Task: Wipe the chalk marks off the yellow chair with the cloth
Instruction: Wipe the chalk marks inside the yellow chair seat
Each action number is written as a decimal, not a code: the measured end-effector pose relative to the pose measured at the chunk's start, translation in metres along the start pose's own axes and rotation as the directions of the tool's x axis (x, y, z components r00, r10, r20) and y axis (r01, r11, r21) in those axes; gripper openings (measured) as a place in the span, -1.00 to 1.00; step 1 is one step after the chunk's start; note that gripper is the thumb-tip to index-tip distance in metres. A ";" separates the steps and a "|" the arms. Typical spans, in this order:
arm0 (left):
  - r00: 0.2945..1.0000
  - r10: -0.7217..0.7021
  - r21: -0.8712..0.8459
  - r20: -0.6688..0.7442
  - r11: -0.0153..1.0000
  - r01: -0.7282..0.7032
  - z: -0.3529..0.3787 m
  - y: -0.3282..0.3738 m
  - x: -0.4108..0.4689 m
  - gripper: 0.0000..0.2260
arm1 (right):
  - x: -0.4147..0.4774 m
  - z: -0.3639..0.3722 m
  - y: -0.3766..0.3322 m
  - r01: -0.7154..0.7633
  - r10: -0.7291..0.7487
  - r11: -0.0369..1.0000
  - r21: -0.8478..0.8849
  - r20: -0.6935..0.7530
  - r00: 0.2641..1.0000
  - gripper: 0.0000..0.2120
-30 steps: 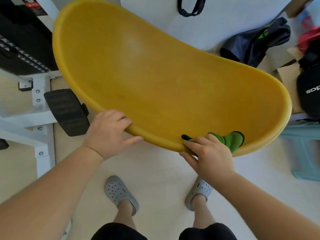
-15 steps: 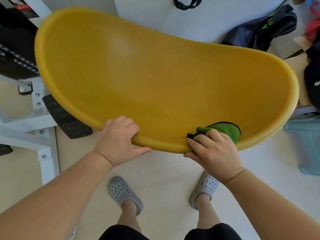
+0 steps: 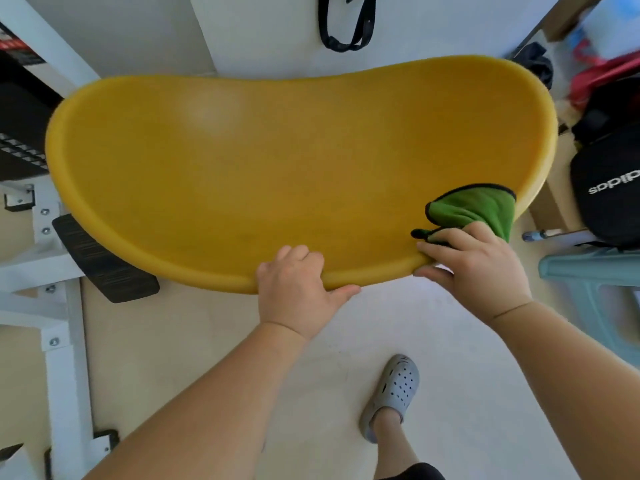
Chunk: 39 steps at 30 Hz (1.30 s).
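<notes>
Smooth, mark-free yellow chair (image 3: pixel 294 174)

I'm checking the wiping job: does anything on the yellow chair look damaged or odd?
Nothing stands out. The chair shows no cracks or clear chalk marks; the left hand grips its near rim, the right hand holds the cloth on it.

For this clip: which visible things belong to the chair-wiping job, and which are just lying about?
In the job: yellow chair, green cloth, left hand gripping the chair's front edge, right hand holding the cloth on the rim.
Lying about: black bag, black strap, black pedal, white frame, teal stool.
</notes>
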<state>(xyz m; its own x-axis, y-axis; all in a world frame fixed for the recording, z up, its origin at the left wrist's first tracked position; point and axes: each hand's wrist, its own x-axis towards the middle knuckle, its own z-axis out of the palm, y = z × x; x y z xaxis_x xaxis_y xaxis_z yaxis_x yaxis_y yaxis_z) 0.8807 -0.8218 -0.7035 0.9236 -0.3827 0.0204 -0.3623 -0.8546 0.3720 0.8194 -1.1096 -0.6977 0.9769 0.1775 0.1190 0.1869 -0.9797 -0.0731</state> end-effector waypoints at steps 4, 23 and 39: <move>1.000 0.029 -0.050 -0.010 0.998 -0.030 0.013 0.025 0.012 -0.45 | 0.013 -0.003 0.044 0.066 -0.071 0.997 0.047 0.138 0.988 -0.46; 0.988 -0.029 0.056 0.151 0.998 0.021 0.015 0.063 0.027 -0.51 | 0.005 -0.032 0.042 -0.277 0.241 0.901 0.333 0.145 0.960 -0.80; 0.994 0.097 -0.047 0.060 0.994 -0.094 0.019 0.057 0.020 -0.51 | -0.052 -0.048 0.005 -0.725 0.797 0.258 0.638 0.284 0.533 -0.81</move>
<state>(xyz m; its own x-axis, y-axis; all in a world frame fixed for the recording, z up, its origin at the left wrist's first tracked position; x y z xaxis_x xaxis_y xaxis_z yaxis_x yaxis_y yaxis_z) 0.8760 -0.8845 -0.6998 0.8751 -0.4839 0.0009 -0.4413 -0.7974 0.4116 0.7641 -1.1283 -0.6564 0.6989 -0.6599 -0.2758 -0.5944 -0.3214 -0.7372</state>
